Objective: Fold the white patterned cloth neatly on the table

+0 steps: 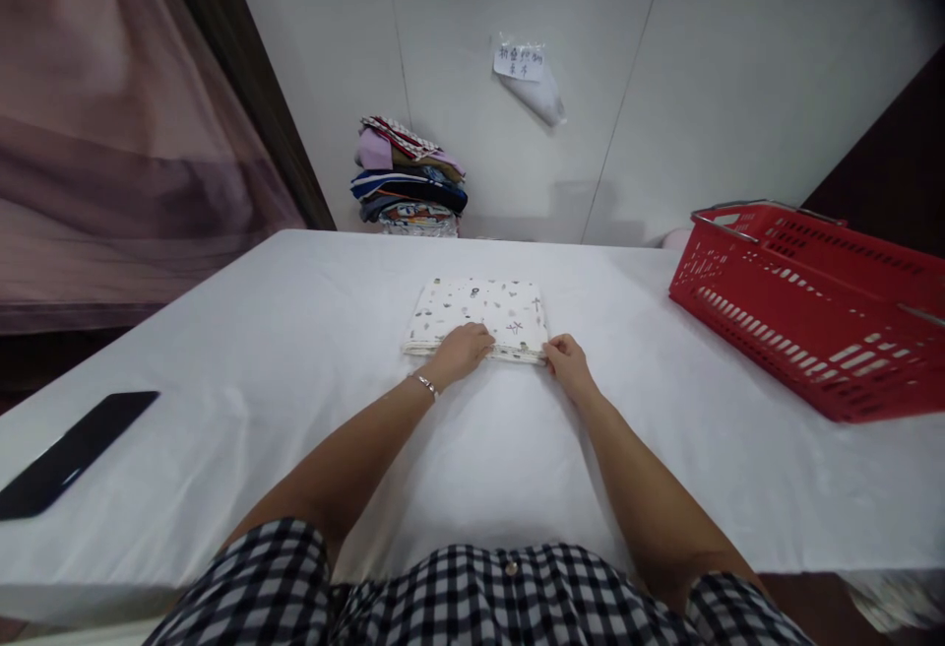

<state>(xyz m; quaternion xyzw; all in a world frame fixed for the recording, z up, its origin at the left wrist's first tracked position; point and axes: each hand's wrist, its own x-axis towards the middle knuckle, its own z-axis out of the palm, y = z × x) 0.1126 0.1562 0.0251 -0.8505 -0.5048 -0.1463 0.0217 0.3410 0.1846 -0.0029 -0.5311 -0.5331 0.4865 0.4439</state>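
A folded white cloth (479, 311) with small scattered prints lies flat on the white-covered table, its layered edge facing me. My left hand (462, 351), with a bracelet at the wrist, is closed at the middle of that near edge, its fingers curled against the layers. At the near right corner, my right hand (568, 364) pinches the cloth between thumb and fingers. The undersides of both hands' grips are hidden.
A red plastic basket (797, 321) with metal handles stands on the right of the table (295, 331). A flat black object (78, 454) lies at the left. Several folded fabrics (409, 178) are stacked beyond the far edge, and a paper sign (519, 63) hangs on the wall.
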